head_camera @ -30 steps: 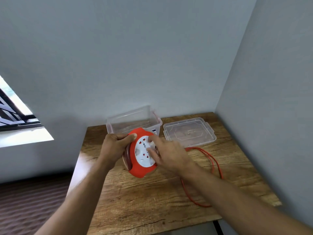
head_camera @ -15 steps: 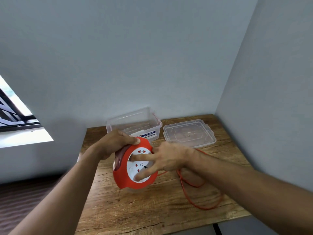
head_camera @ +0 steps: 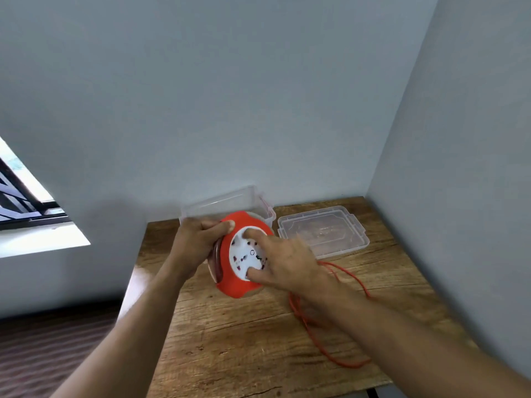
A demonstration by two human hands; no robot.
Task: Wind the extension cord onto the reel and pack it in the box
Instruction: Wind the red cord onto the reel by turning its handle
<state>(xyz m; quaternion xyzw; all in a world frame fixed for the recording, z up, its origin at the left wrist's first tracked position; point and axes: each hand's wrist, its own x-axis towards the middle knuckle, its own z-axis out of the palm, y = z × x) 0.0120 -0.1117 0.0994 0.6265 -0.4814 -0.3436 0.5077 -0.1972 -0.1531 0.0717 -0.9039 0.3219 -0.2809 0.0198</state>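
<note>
The orange reel was held above the wooden bench, clear of its surface, with its white socket face turned toward the camera and tilted a little to the right. The left hand was closed around the reel's upper left rim, the thumb laid across the orange edge at the top and the fingers wrapped behind, where they could not be seen. The right hand was spread over the right side of the socket face, one fingertip pressed near the top of the white disc and the thumb pressed near its lower edge; the hand was closed on no object but bore against the face with the fingers splayed. Dark turns of wound cord were visible in the groove at the reel's left edge, just below the left hand.

The loose orange cord was seen trailing from beneath the right wrist, lying in an open loop on the bench below and to the right of the right hand. The clear plastic box stood open at the back of the bench, directly behind the left hand and partly hidden by the reel. Its clear lid lay flat on the bench just beyond the right hand, beside the box and apart from it. Whether the reel touched the box's front wall could not be told.
</note>
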